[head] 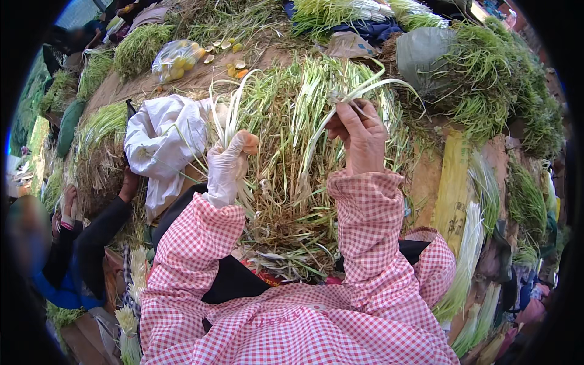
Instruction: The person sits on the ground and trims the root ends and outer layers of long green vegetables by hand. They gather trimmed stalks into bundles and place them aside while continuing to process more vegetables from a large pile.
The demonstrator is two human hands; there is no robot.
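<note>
My left hand [229,166], in a thin whitish glove, is closed around several white-stemmed leafy stalks [233,107] that rise above the fist. Bare and to the right, my right hand [358,132] pinches a long pale stalk [318,132] between thumb and fingers; its leaves spread up and to the right. Between and beyond both hands lies a broad heap of green leafy stalks [278,141], with brown roots and dry leaves towards me. Red-and-white checked sleeves cover both arms.
A crumpled white sack [166,137] lies left of my left hand. A co-worker's dark sleeve [102,237] reaches in at the left. Farther off are a bag of yellow fruit [175,61] and a grey-green bundle [424,57]. Cleaned white stalks [467,251] lie at the right by a yellow strip [449,191].
</note>
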